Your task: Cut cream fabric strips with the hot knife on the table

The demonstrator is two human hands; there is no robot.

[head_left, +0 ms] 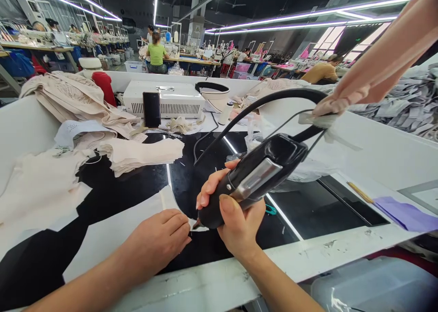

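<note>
My right hand (241,227) is wrapped round a black corded hand tool (270,161) with a silver metal lever along its side. The tool slants down to the left, and its small pointed tip meets the edge of a white fabric piece (106,239). My left hand (159,239) presses that edge close beside the tip, fingers together, and part of the fabric is hidden under it. A thick black cable leaves the tool's upper end, where a pale pink cloth strip (372,70) is tied and runs up to the right.
A stack of cream fabric pieces (143,153) lies left on the black tabletop (119,198). Behind stand a vented white box (185,104) and a phone (151,110). Teal thread snips (271,210) lie right of my hand; purple cloth (407,213) is at far right. White walls edge the table.
</note>
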